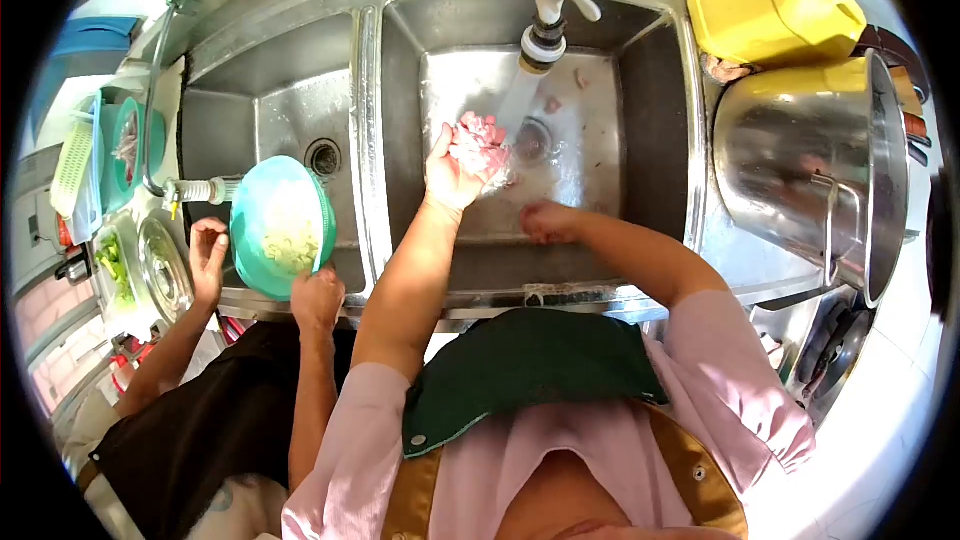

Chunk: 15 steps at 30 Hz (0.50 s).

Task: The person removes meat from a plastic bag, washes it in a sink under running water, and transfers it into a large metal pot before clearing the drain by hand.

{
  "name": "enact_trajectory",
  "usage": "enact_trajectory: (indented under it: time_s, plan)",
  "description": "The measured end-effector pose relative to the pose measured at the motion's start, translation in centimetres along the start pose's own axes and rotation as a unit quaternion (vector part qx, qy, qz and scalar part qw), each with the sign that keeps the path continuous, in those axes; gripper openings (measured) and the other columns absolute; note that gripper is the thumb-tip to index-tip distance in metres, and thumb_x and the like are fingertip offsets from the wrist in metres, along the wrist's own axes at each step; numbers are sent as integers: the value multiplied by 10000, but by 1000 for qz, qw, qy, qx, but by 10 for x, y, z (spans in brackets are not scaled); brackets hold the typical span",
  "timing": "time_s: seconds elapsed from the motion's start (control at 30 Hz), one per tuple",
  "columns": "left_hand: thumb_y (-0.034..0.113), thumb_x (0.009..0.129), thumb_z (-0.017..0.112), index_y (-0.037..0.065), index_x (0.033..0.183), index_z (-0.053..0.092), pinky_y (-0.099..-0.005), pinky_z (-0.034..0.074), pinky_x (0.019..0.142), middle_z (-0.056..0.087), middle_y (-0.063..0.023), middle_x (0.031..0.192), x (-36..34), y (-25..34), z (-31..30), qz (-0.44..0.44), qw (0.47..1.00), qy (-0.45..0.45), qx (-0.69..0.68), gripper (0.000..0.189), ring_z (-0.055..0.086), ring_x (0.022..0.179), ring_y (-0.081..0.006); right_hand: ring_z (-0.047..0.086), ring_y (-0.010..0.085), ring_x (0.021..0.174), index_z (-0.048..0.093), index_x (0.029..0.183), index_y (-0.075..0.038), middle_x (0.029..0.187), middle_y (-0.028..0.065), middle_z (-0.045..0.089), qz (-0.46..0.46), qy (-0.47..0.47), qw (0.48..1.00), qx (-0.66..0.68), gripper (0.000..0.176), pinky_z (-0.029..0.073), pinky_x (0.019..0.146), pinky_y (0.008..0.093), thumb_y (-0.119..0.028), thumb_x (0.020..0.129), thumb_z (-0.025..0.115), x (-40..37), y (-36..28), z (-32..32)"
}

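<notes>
I have the left hand (452,168) cupped around a clump of pale pink meat pieces (478,132), fingers curled under it. It sits in the water running from the tap (548,0), over the right basin (640,70) near its back left corner. The right hand (545,222) is low by that basin's front wall; I cannot tell its grip. Over the left basin (215,110), another person's hands (208,255) hold a teal bowl (282,225).

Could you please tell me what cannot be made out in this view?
Head view:
1. Right hand, low in the sink: its own back hides whether it holds anything.
2. Meat in the left hand: blurred by tap water, pieces uncountable.
3. Contents of the co-worker's green bowl: blurred.
4. Steel pot: inside turned away.
</notes>
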State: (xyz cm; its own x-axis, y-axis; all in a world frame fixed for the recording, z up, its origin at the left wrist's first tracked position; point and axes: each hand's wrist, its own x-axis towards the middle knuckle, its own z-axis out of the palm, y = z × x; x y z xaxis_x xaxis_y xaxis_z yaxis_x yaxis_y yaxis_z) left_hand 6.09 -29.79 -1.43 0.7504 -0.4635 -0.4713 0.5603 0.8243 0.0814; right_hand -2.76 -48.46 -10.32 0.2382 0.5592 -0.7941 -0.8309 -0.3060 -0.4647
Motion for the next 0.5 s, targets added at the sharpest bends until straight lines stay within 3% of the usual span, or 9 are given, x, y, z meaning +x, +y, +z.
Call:
enact_trajectory:
  time_s: [0.03, 0.1, 0.13, 0.2, 0.27, 0.37, 0.4, 0.47, 0.5]
  plan:
    - [439, 839, 379, 141, 1027, 509, -439, 352, 872, 525, -84, 1071, -3, -2, 8, 4, 1000, 16, 14, 376, 472, 1006, -279, 479, 123, 559, 555, 819, -66, 648, 34, 510, -6, 3, 1000, -4, 150, 400, 462, 294, -124, 687, 517, -17, -20, 1]
    - [421, 844, 380, 125, 1013, 510, -418, 353, 871, 532, -88, 1042, -3, -10, 12, 32, 998, 23, 39, 365, 482, 978, -273, 458, 77, 569, 505, 921, -86, 665, 7, 486, -206, 111, 950, 209, 199, 371, 461, 237, -163, 738, 514, -50, -61, 6]
    - [403, 849, 382, 109, 999, 512, -396, 355, 870, 538, -91, 1014, -4, -18, 17, 58, 996, 37, 59, 355, 491, 951, -267, 458, 77, 569, 505, 921, -86, 665, 7, 486, -216, 117, 947, 207, 199, 371, 461, 237, -163, 738, 514, -66, -78, 13]
    - [380, 870, 357, 81, 967, 507, -327, 404, 792, 552, -59, 927, -10, -39, 43, 89, 989, 45, 108, 348, 515, 885, -197, 472, 82, 602, 466, 973, -120, 717, 22, 514, -270, 173, 886, 336, 244, 357, 486, 222, -180, 751, 547, -88, -111, 32]
    - [370, 878, 347, 87, 967, 507, -241, 423, 669, 552, -26, 877, -14, -52, 47, 101, 976, 38, 191, 337, 521, 790, -123, 493, 91, 671, 440, 1055, -103, 776, 28, 525, -272, 262, 905, 193, 302, 396, 541, 243, -207, 789, 538, -102, -125, 47]
    - [333, 887, 351, 98, 956, 513, -173, 346, 487, 549, 23, 807, -32, -80, 121, 166, 952, 45, 254, 294, 473, 616, -52, 511, 142, 814, 392, 1150, -37, 957, 72, 514, -522, 402, 753, 5, 427, 420, 734, 269, -180, 788, 566, -116, -117, 59]
    - [309, 889, 353, 96, 938, 513, -187, 391, 527, 551, 19, 795, -33, -76, 132, 126, 951, -94, 268, 271, 504, 670, -61, 501, 189, 918, 417, 1115, 4, 986, 126, 514, -513, 438, 737, -34, 431, 420, 758, 310, -182, 766, 589, -155, -128, 67]
    - [315, 891, 332, 77, 892, 506, -197, 372, 443, 555, -11, 718, -36, -101, 177, 171, 963, 56, 200, 294, 509, 573, -97, 510, 196, 864, 438, 1083, 13, 984, 117, 514, -535, 443, 720, -10, 396, 423, 735, 314, -256, 806, 528, -182, -133, 64]
    - [317, 887, 342, 77, 890, 502, -221, 405, 490, 564, -27, 744, -43, -103, 192, 142, 969, 5, 202, 288, 529, 603, -117, 510, 196, 864, 438, 1083, 13, 984, 117, 514, -541, 439, 717, -10, 396, 423, 735, 314, -256, 806, 528, -195, -137, 61]
